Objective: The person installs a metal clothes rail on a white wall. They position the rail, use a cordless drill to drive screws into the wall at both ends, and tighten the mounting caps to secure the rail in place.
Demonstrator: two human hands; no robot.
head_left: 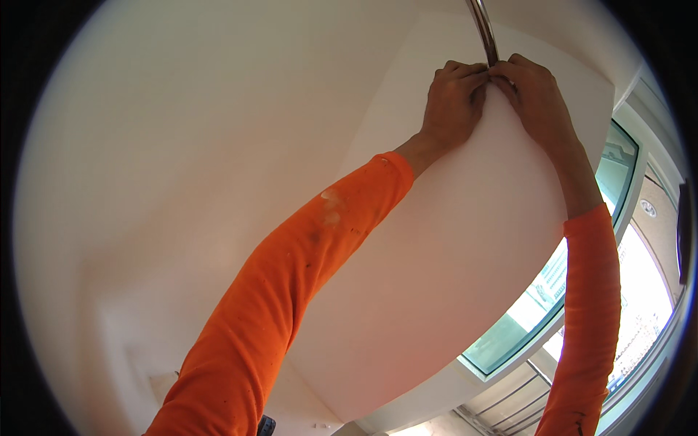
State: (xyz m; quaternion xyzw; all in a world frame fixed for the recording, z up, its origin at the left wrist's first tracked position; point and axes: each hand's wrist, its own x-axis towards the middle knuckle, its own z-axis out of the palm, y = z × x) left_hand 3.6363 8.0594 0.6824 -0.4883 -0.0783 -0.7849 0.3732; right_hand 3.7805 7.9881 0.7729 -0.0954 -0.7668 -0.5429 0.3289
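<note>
A shiny metal rod (483, 33) comes down from the top of the view against a smooth white surface. My left hand (456, 102) is closed at its lower end, with the thumb and fingers pinched together. From the other side, my right hand (534, 98) is bent over the same end, its fingertips pressed close to those of the left. The fingers cover the rod's tip, so any small part between them is hidden. Both arms reach upward in orange sleeves; the left sleeve (291, 269) carries pale and dark smudges.
Broad white wall surfaces (182, 145) fill the left and middle. A white panel (422, 291) with a curved-looking edge lies behind my hands. Along the right, a window with greenish glass (502, 341) lets in bright light. Metal bars (516, 403) show near the lower right.
</note>
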